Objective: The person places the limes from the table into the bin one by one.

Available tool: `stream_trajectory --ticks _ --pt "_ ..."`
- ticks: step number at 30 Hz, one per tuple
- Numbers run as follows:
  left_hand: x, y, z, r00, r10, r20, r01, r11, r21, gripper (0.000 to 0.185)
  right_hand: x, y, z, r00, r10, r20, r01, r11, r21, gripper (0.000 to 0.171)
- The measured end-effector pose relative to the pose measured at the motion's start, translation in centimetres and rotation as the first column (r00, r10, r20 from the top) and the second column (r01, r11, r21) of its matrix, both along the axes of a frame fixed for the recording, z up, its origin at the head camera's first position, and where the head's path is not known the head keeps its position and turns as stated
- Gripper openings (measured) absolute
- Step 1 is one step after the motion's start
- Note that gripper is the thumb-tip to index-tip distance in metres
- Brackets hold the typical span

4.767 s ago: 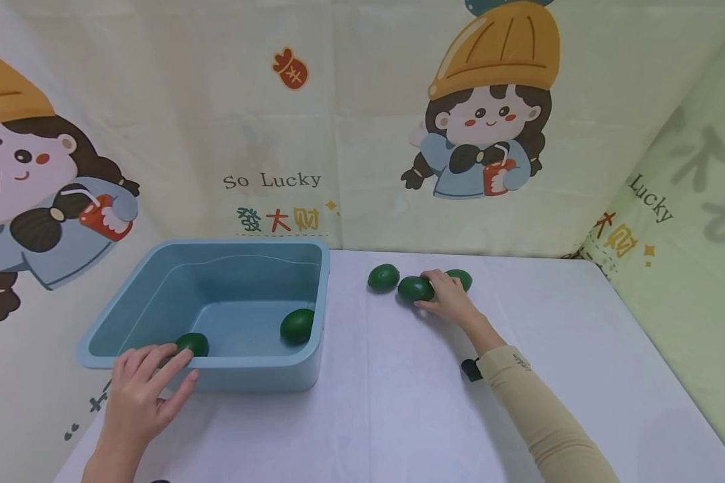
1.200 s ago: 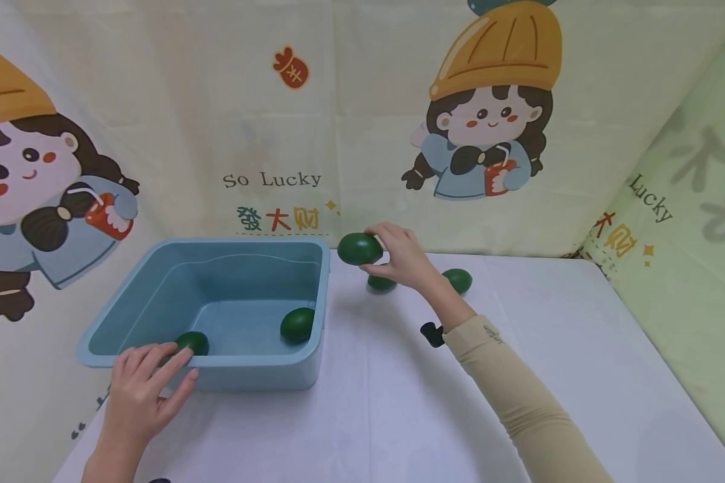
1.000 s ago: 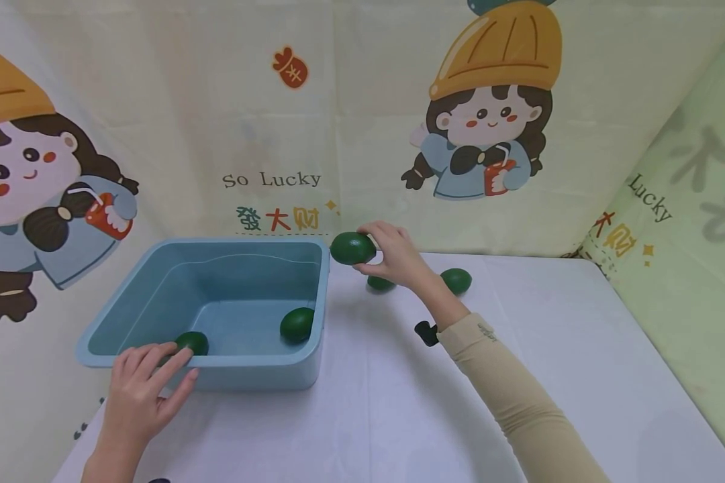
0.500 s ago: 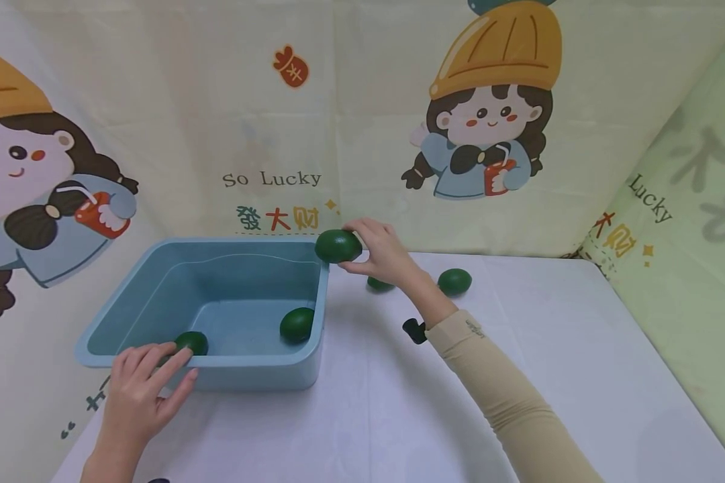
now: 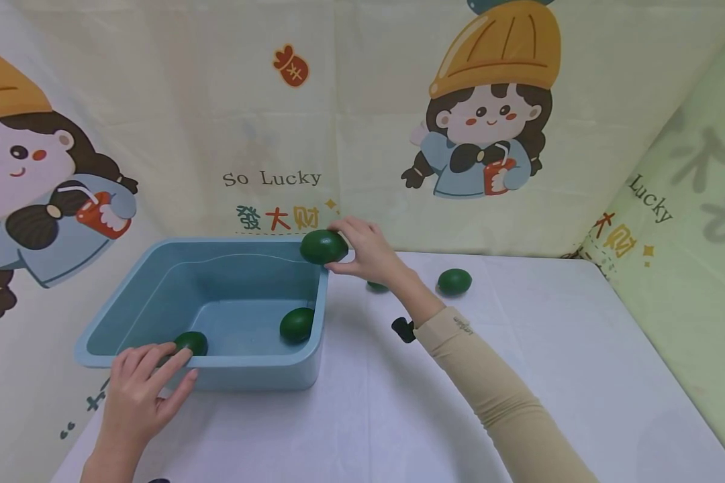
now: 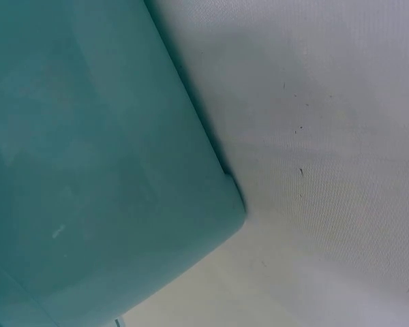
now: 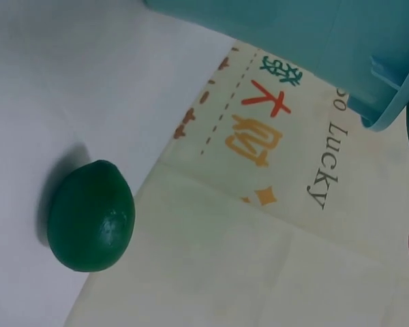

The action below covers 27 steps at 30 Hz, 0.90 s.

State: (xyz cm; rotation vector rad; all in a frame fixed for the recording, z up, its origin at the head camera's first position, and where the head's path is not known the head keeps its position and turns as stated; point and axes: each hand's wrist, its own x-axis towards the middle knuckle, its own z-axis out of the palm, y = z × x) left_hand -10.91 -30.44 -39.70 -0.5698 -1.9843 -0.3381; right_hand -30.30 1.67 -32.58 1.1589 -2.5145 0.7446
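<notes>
In the head view my right hand [image 5: 368, 253] pinches a glossy dark green oval fruit [image 5: 323, 247] between thumb and fingers. It holds the fruit above the back right corner of a blue plastic tub [image 5: 205, 362]. My left hand [image 5: 141, 389] rests at the tub's near rim with fairly straight fingers, and its thumb lies in front of the outer wall. One green fruit [image 5: 192, 343] lies inside by the left fingertips, where I cannot tell contact. Another green fruit [image 5: 296, 326] sits against the tub's right wall. The left wrist view shows only the tub's outer wall [image 6: 109, 170] and the tablecloth.
On the white table [image 5: 550, 376], one green fruit [image 5: 454, 282] lies right of my right forearm. A second fruit [image 5: 377, 286] is mostly hidden behind the right hand. A printed cloth [image 5: 374, 134] hangs along the table's back edge.
My right hand has lifted a green fruit from the table's back and carried it left, from beside the tub to over its right rim. My left hand has stayed put.
</notes>
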Motion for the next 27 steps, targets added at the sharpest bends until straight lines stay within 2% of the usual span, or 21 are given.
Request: stream_trajectory --ticks 27 --pt "0.0 -0.1 -0.1 1.0 0.006 0.002 -0.006 1.0 0.006 0.054 1.0 -4.5 0.0 0.998 0.065 0.011 -0.066 0.995 0.073 0.058"
